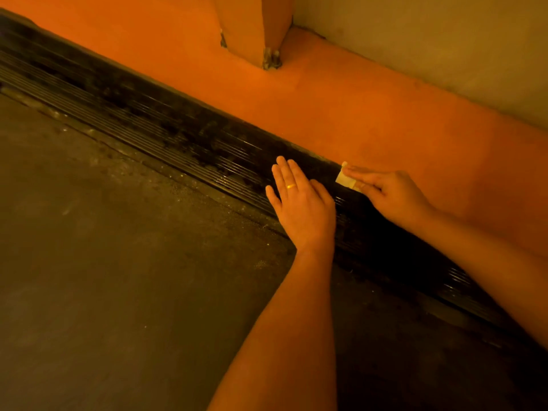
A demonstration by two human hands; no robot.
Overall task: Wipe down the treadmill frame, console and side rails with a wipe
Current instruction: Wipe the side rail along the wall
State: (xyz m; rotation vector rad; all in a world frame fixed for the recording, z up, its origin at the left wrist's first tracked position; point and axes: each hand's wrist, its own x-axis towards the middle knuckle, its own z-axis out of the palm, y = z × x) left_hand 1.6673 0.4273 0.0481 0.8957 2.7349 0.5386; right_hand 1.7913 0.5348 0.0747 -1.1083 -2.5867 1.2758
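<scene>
The treadmill's black ribbed side rail runs diagonally from upper left to lower right, dusty in patches. Beside it lies the grey running belt. My left hand rests flat on the rail with straight fingers and a ring on one finger. My right hand pinches a small folded pale wipe and holds it against the rail's outer edge, just right of my left hand.
An orange floor borders the rail on the far side. An orange post with a chipped base stands at the top centre. A pale wall rises at the upper right.
</scene>
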